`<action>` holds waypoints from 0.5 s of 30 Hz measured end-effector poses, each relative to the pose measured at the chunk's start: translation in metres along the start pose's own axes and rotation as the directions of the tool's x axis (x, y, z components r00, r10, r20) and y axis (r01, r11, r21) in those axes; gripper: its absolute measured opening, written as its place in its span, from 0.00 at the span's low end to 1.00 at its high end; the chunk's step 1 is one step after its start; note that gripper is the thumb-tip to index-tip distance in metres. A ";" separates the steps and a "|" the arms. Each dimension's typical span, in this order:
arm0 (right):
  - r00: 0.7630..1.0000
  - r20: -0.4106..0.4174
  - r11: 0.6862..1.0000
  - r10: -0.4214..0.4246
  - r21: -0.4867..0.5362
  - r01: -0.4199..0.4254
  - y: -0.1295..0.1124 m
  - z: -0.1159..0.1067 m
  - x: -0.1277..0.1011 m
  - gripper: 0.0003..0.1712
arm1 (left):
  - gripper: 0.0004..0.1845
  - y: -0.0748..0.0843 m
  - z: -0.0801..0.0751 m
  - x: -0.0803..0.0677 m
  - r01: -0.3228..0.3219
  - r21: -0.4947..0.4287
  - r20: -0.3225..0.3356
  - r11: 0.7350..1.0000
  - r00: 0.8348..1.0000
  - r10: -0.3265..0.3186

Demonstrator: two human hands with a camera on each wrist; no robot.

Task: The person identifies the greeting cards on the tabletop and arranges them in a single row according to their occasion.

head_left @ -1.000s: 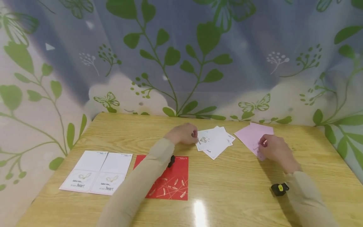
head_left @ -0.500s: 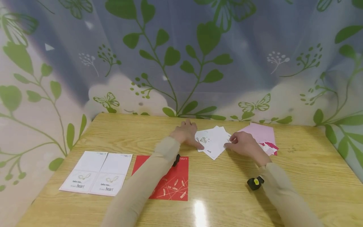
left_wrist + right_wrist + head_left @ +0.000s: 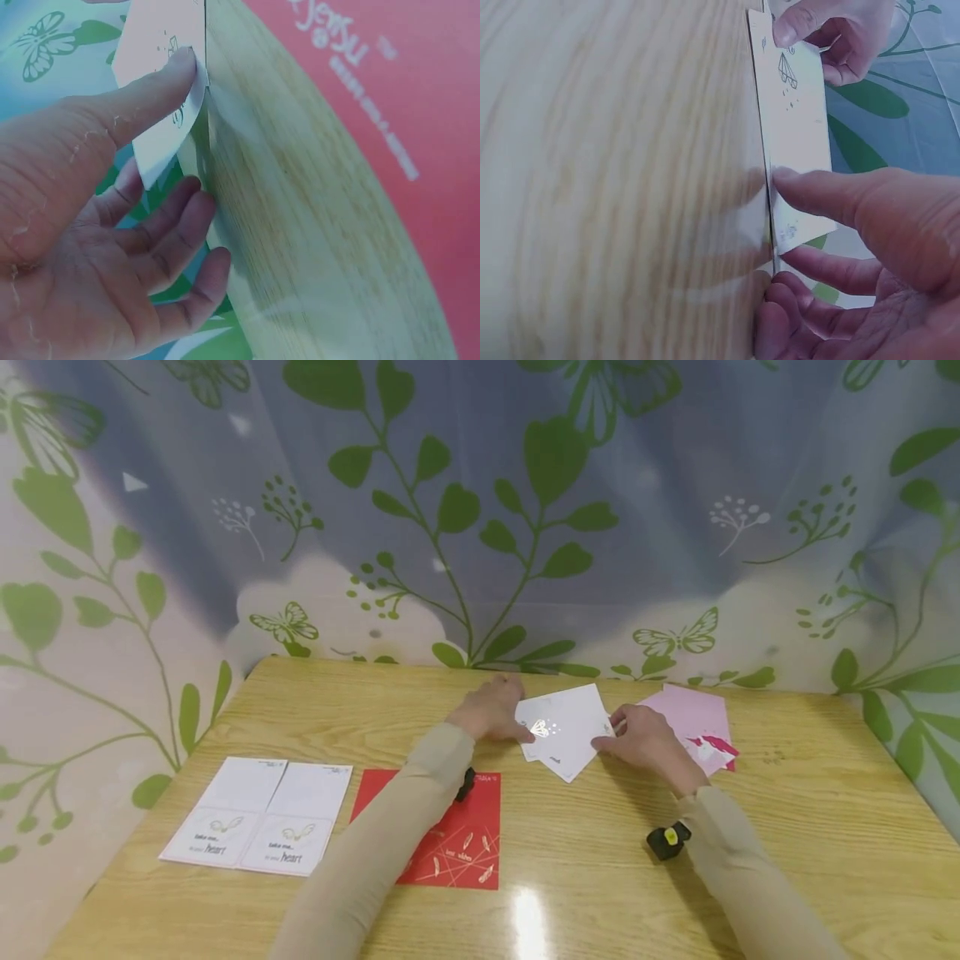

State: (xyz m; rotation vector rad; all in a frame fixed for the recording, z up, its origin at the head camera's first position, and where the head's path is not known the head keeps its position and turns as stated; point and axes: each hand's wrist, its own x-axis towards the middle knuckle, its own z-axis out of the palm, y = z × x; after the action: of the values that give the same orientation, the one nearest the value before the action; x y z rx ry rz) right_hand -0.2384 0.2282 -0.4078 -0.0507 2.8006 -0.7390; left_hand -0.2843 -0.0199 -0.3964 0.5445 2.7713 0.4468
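Observation:
A few overlapping white cards [image 3: 566, 714] lie near the far side of the table, the top one printed with a small gold motif. My left hand [image 3: 487, 710] holds their left edge, its thumb [image 3: 169, 79] on the printed face and the other fingers loosely bent. At the right edge my right hand [image 3: 643, 739] pinches the top card, with the thumb [image 3: 817, 191] in front and a finger behind. Right of that hand lies a pink card [image 3: 697, 718], partly covered by it, with a magenta and white patch near its lower edge.
A red card [image 3: 476, 814] with gold feathers lies under my left forearm. Two white cards [image 3: 243, 793] printed with wings and "heart" sit side by side at the left. A patterned curtain [image 3: 480, 527] hangs behind the wooden table [image 3: 585, 877].
My right hand has left the pink card and moved left to the white cards. My left hand's fingers have spread, and the top white card has shifted and tilted slightly.

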 end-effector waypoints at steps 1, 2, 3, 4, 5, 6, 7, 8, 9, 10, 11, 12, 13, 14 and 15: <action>1.000 -0.007 1.000 0.001 0.012 -0.001 0.000 0.000 0.000 0.28 | 0.37 -0.001 0.000 0.000 -0.009 -0.010 -0.007 1.000 1.000 0.009; 1.000 -0.020 1.000 0.001 0.028 0.000 0.000 0.001 -0.001 0.27 | 0.35 -0.002 0.000 0.001 -0.020 -0.017 -0.013 1.000 1.000 0.020; 0.999 -0.036 0.999 -0.002 0.043 0.003 0.001 0.001 -0.001 0.25 | 0.33 -0.003 0.000 0.001 -0.031 -0.024 -0.021 0.999 0.999 0.031; 0.998 -0.055 0.998 -0.006 0.059 0.009 0.001 0.001 -0.001 0.24 | 0.31 -0.004 0.000 0.002 -0.039 -0.036 -0.029 0.999 0.999 0.038; 0.997 -0.077 0.997 -0.009 0.081 0.015 0.001 0.002 -0.002 0.23 | 0.29 -0.005 0.000 0.003 -0.049 -0.049 -0.039 0.998 0.998 0.047; 0.995 -0.103 0.994 -0.010 0.108 0.021 0.001 0.002 -0.002 0.22 | 0.26 -0.006 0.000 0.004 -0.059 -0.065 -0.050 0.996 0.997 0.056; 0.992 -0.126 0.989 -0.009 0.148 0.028 0.000 0.002 -0.002 0.21 | 0.24 -0.007 -0.001 0.005 -0.070 -0.088 -0.059 0.994 0.996 0.065; 0.989 -0.148 0.981 -0.007 0.190 0.035 0.000 0.002 -0.002 0.21 | 0.23 -0.008 -0.001 0.006 -0.081 -0.116 -0.067 0.990 0.995 0.074; 0.985 -0.171 0.971 -0.005 0.234 0.045 0.000 0.002 -0.003 0.21 | 0.21 -0.009 -0.002 0.006 -0.094 -0.139 -0.077 0.986 0.993 0.084; 0.981 -0.195 0.959 0.002 0.277 0.053 0.000 0.002 -0.003 0.21 | 0.20 -0.010 -0.003 0.006 -0.108 -0.159 -0.086 0.981 0.992 0.095; 0.976 -0.219 0.946 0.011 0.319 0.061 0.000 0.002 -0.004 0.21 | 0.19 -0.010 -0.005 0.005 -0.121 -0.178 -0.095 0.977 0.990 0.105; 0.969 -0.245 0.933 0.016 0.352 0.074 0.000 0.002 -0.004 0.21 | 0.19 -0.010 -0.006 0.005 -0.136 -0.189 -0.102 0.973 0.988 0.118; 0.963 -0.270 0.920 0.021 0.381 0.087 0.000 0.001 -0.005 0.21 | 0.18 -0.010 -0.008 0.004 -0.151 -0.195 -0.111 0.969 0.985 0.131; 0.954 -0.299 0.915 0.023 0.390 0.100 -0.001 0.000 -0.006 0.21 | 0.18 -0.010 -0.009 0.004 -0.165 -0.195 -0.118 0.967 0.983 0.144; 0.945 -0.327 0.912 0.025 0.394 0.112 -0.001 -0.001 -0.007 0.21 | 0.18 -0.010 -0.011 0.003 -0.179 -0.193 -0.127 0.965 0.980 0.156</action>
State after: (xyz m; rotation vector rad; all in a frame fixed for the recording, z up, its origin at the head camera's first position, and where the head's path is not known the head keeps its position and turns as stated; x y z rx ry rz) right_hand -0.2322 0.2283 -0.4052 0.0933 2.8807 -1.4508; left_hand -0.2936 -0.0298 -0.3905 0.7268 2.7481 0.8125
